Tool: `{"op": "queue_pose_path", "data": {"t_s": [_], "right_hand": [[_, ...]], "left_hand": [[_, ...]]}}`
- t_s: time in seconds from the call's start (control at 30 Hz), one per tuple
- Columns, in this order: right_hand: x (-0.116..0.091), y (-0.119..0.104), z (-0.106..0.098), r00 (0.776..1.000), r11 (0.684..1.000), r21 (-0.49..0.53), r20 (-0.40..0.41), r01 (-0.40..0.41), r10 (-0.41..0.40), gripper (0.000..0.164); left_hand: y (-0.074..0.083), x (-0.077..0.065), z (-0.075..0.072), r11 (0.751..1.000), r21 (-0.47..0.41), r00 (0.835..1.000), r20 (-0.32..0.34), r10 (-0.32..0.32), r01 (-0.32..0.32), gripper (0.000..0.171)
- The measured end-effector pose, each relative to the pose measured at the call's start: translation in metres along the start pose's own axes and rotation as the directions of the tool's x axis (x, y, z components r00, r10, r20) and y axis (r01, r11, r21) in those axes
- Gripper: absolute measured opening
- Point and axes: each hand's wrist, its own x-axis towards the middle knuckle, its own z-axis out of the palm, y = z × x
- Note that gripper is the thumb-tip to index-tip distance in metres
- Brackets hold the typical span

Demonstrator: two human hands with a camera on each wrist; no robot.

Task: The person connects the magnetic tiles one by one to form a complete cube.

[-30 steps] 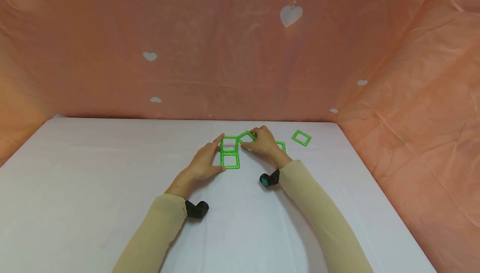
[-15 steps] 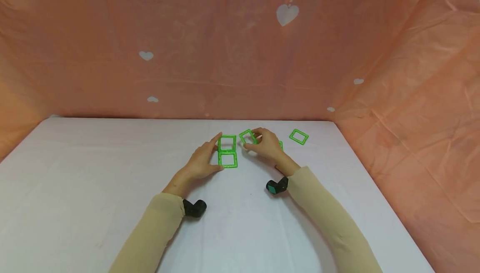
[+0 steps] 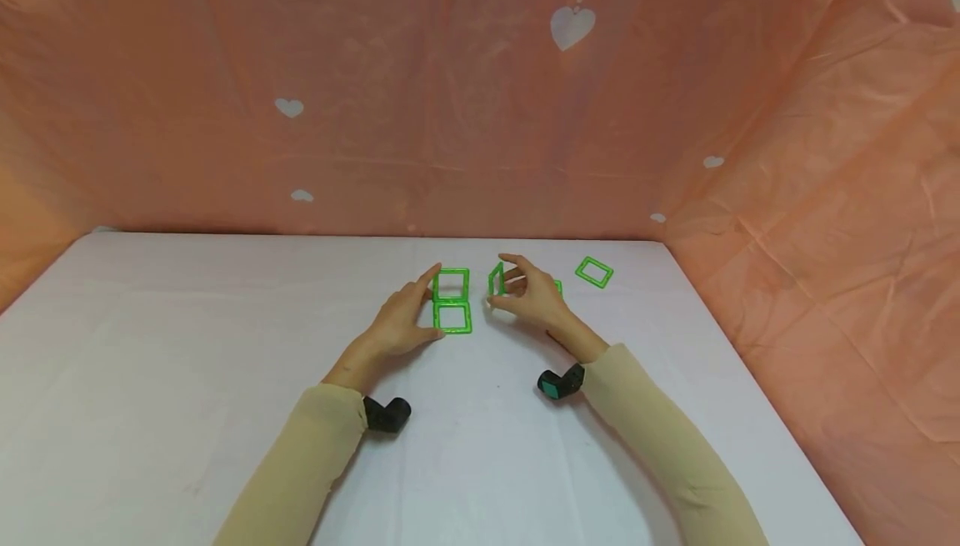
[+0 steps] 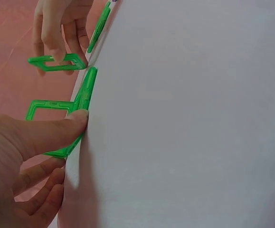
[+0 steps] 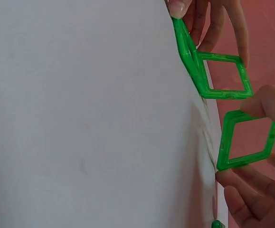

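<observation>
Two green square magnetic tiles, hollow in the middle, are joined at an edge: one lies flat on the white table (image 3: 450,413) and the other tile (image 3: 453,270) stands up from its far edge. My left hand (image 3: 396,321) holds this pair from the left, thumb on the flat tile (image 3: 454,331) and a finger at the raised one. To their right, my right hand (image 3: 536,292) grips another green square tile (image 5: 226,140) between thumb and fingers. That tile is tilted upright and apart from the pair.
Behind the right hand a green tile (image 3: 558,285) lies partly hidden. Further right another green square tile (image 3: 600,263) lies flat. Orange cloth (image 3: 420,112) with white hearts hangs along the table's back and right sides.
The right hand has drawn its tile away from the joined pair, to the right, and turned it nearly edge-on to the head view. My left hand keeps its hold on the pair.
</observation>
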Motion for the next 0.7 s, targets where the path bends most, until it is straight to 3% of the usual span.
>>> {"op": "queue_pose_path", "data": {"t_s": [0.33,0.7], "right_hand": [[-0.0079,-0.0003,-0.0003,0.997,0.987,0.142,0.016,0.072,-0.075,0.067],[-0.0102,0.0035,0.0034,0.991,0.987,0.111,0.052,0.121,-0.127,0.066]], "left_hand": [[0.0029,-0.0005,-0.0009,1.000,-0.002,1.000,0.000,-0.009,0.009,0.095],[0.0024,-0.0007,-0.0005,1.000,0.003,1.000,-0.004,0.019,-0.019,0.095]]}}
